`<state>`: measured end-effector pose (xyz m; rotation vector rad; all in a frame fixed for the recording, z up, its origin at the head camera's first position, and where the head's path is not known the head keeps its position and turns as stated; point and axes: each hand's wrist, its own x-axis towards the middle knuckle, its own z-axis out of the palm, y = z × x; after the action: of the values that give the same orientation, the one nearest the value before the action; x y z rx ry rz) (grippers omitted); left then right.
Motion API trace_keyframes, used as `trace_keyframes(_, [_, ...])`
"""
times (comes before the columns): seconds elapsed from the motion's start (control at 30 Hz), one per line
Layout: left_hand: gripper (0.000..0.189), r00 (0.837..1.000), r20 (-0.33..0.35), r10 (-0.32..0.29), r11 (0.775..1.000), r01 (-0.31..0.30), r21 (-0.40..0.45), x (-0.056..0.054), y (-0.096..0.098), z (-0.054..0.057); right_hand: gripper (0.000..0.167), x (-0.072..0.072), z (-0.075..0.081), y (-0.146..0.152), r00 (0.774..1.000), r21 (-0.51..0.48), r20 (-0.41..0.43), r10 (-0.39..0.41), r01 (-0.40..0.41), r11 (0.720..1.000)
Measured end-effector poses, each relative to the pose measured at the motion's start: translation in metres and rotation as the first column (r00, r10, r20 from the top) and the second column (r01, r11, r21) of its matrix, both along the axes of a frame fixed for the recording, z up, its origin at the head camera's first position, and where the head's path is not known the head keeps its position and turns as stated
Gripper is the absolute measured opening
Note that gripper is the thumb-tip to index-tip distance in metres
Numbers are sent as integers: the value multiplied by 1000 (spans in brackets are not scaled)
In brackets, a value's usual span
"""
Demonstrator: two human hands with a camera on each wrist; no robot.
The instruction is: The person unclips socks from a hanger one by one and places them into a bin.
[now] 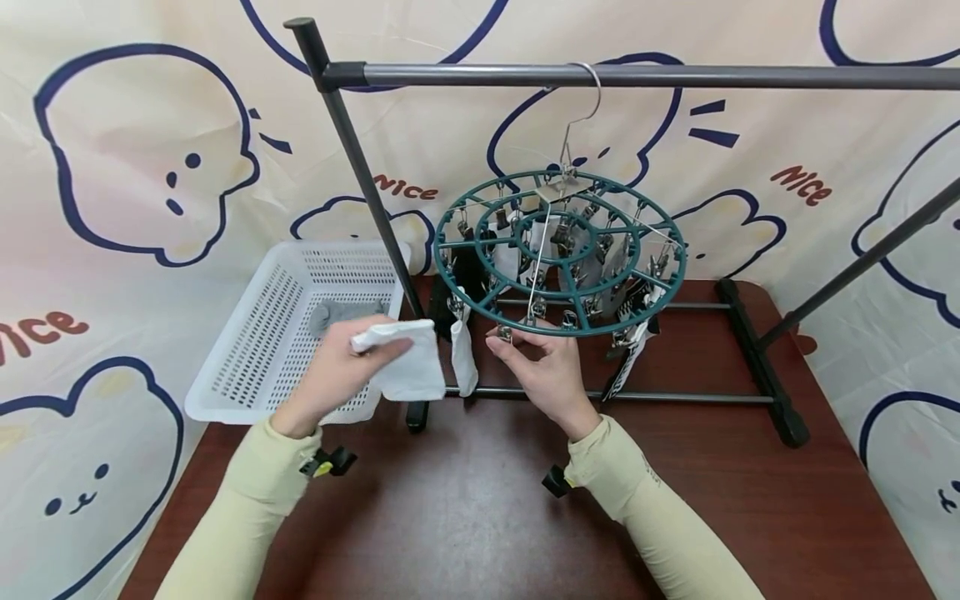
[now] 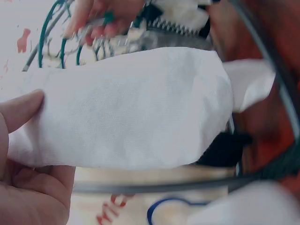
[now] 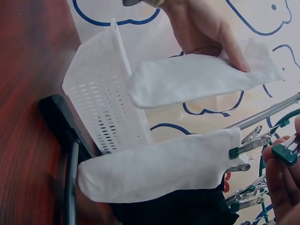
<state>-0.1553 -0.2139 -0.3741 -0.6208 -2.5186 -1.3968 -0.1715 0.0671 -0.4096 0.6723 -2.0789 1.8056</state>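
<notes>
My left hand point(image 1: 330, 371) holds a white sock point(image 1: 414, 367) by one end, the thumb lying across it in the left wrist view. The sock stretches out flat toward the drying hanger. My right hand point(image 1: 553, 379) pinches a metal clip with green tips point(image 3: 285, 153) at the near rim of the round green clip hanger point(image 1: 437, 246). A second white sock point(image 3: 159, 168) hangs from clips just left of that hand. Behind it hangs a black sock point(image 3: 178, 208). More clipped pieces, partly hidden by the rings, hang around the hanger.
The hanger hooks over the grey bar point(image 1: 465, 76) of a rack standing on the brown table point(image 1: 465, 500). A white perforated basket point(image 1: 225, 358) stands at the left beside the rack leg, with a grey piece of cloth point(image 1: 330, 313) inside. A patterned curtain point(image 1: 135, 333) closes the back.
</notes>
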Motion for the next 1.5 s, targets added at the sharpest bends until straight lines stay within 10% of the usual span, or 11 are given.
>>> trace_keyframes(0.57, [42,911,139,388,918,-395,26,-39,-92,29,14,-1,2,2,1000,9,-22,2,-2,1000])
trace_keyframes(1.13, [54,793,184,581,814,-560,-156,-71,-176,2,16,0,1,4,1000,20,-13,-16,17,1000])
trace_keyframes(1.5, [46,828,158,538,792,-433,-430,-78,-201,-20,17,1,0,6,1000,22,-3,-28,28,999])
